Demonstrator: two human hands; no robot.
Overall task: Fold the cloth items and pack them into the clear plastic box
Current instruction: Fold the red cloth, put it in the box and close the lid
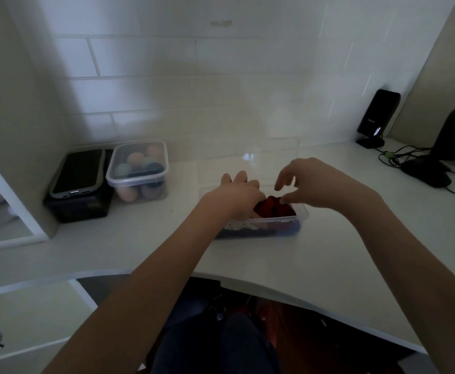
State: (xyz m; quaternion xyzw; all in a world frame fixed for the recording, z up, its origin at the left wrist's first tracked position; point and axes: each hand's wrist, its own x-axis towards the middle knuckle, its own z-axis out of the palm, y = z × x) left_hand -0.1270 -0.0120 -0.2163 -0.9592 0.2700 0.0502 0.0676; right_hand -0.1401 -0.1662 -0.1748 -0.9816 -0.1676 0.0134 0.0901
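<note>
White tiled wall backs a pale worktop (315,252), dimly lit. Near centre sits the clear plastic box (300,215), lid off, with a red cloth (273,206) uppermost and darker blue and white fabric visible through its near wall. Left hand (237,194) is pressed down on the left part of the red cloth, fingers closed over its edge; how firmly it grips cannot be confirmed. Right hand (312,182) hovers at the box's right side, fingers loosely spread and curled, thumb tip touching the cloth, holding nothing. Far left stand a lidded container of coloured balls (137,171) and a black box carrying a phone (79,171); two black speakers (377,117) stand far right. Assessment: the cloth is light, soft and springy, liable to unfold once released. Best held along the folded edges and pressed flat with the palm. The box looks light and may slide under a sideways push.
</note>
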